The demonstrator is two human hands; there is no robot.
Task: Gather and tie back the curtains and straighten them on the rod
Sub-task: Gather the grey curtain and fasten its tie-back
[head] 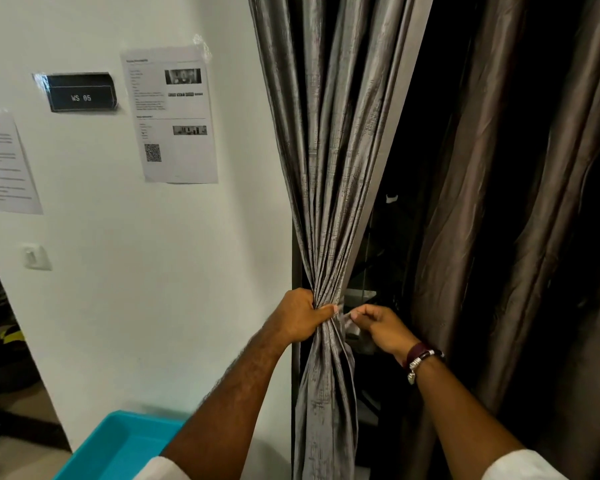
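Note:
A grey textured curtain (329, 140) hangs beside the white wall, bunched into a narrow waist low down. My left hand (300, 315) grips that bunch, fingers wrapped round the folds. Just to its right, my right hand (380, 327) pinches a small strip of grey fabric (347, 318) that sticks out from the bunch; whether it is a tie-back or a curtain edge I cannot tell. A second, browner curtain (506, 202) hangs loose on the right. The rod is out of view.
A turquoise tray (118, 448) sits low at the left. Printed sheets (174, 112), a black "WS 05" sign (80, 93) and a wall switch (33, 256) are on the white wall. Dark window glass shows between the curtains.

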